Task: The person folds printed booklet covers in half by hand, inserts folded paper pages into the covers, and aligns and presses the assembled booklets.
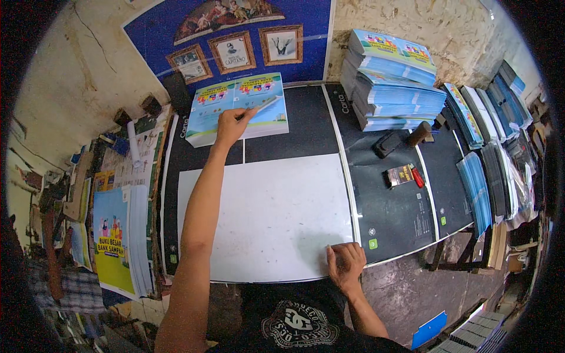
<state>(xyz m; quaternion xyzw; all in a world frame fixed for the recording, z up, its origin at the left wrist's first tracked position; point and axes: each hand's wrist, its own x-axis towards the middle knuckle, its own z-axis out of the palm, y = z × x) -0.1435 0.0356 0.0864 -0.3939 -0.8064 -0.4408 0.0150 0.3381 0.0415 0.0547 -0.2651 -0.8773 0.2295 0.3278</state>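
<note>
My left hand (233, 125) reaches far across the table to a thick stack of printed sheets (206, 120) in blue, yellow and green. Its thumb and fingers pinch the near edge of the top printed sheet (259, 88), which curls up beside the fingertips and shows its pale underside. My right hand (346, 265) rests at the near right corner of a large white board (265, 217), its thumb apart from loosely bent fingers and nothing visible in it. The white board lies flat on the black-covered table between the two hands.
A tall pile of folded printed sheets (394, 94) stands at the back right. Before it are a black object (388, 143), a brown cylinder (419, 134), a small pack (399, 176) and a red lighter (418, 177). More booklets (112, 235) stand at the left.
</note>
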